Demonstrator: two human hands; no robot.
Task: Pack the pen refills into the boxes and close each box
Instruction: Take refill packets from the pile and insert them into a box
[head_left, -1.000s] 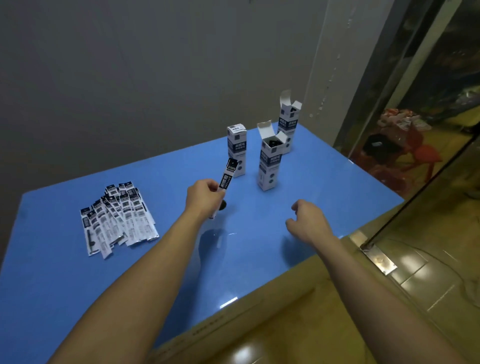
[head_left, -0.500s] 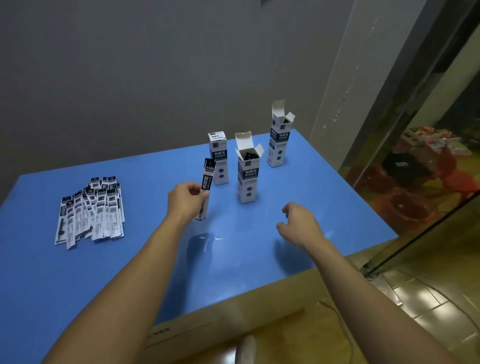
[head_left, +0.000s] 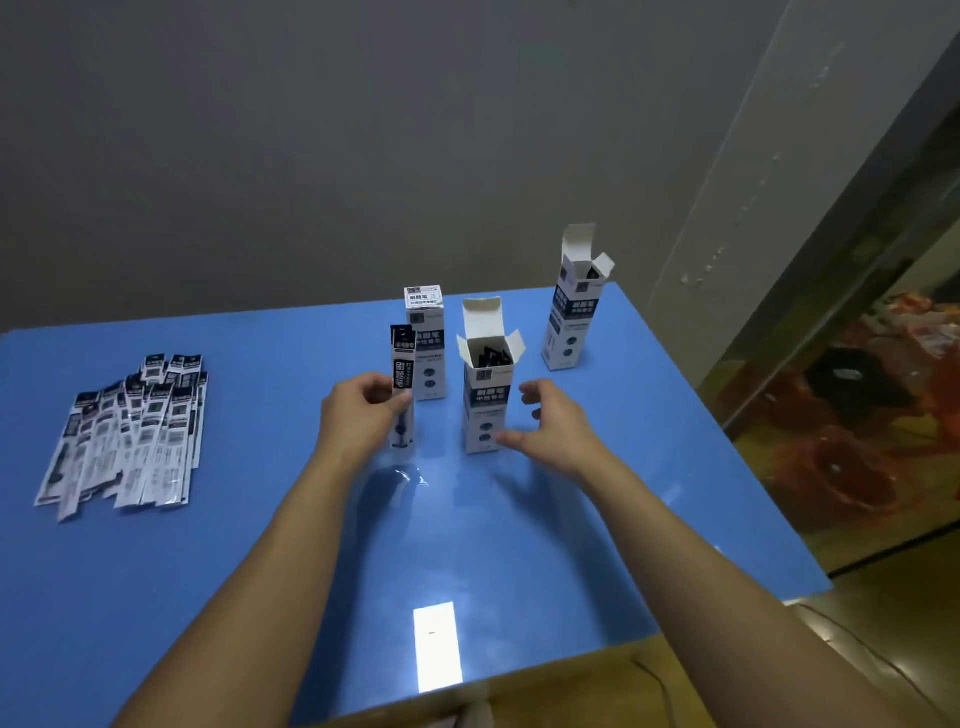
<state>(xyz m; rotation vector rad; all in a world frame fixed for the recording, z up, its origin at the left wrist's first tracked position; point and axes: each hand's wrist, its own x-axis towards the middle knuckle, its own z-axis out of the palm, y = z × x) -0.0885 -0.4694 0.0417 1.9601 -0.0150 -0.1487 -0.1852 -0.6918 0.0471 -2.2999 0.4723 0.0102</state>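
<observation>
Refill packet (head_left: 401, 384), a single sleeve, stands upright in the left hand (head_left: 358, 415), pinched between thumb and fingers with its long axis near vertical. Its target, the open middle box (head_left: 485, 400), lies just to the right of that hand, mouth up, flaps spread, dark refills already inside. The right hand (head_left: 550, 423) is nearer the box, fingers spread and grasping nothing, thumb about touching its lower side. I judge the packet must rise above the mouth, then drop straight down.

Both forearms are bare (no sleeves, watch or rings visible).
</observation>
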